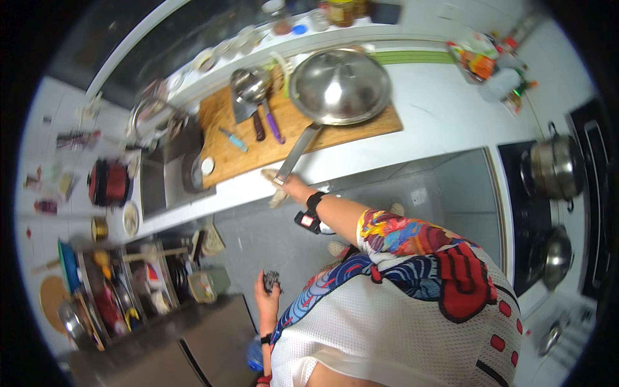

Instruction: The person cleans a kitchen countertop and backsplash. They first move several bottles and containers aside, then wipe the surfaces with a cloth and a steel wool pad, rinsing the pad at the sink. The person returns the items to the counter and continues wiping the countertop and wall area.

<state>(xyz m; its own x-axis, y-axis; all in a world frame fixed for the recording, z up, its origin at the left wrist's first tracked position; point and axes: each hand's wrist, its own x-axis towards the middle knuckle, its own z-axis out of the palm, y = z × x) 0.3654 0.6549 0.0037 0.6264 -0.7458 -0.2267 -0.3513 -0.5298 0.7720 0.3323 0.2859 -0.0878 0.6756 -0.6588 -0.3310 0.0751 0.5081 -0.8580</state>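
A large shiny steel wok (340,87) rests on a wooden cutting board (213,145) on the white counter. Whether its domed-looking surface is a lid or the pan itself I cannot tell. Its long flat handle (298,153) reaches over the counter's front edge, and my right hand (296,188) is closed on the handle's end. A beige cloth-like piece (278,197) hangs beside that hand. Lower left, over the floor, my left hand (265,298) holds a grey steel wool scrubber (271,281) in curled fingers, well apart from the wok.
Left of the wok lie a ladle (250,84), a cleaver (240,108) and a blue-handled knife (233,138). The sink (161,184) is at the left. A pot (556,168) stands on the stove at right. Below left is an open drawer (132,284) of kitchenware.
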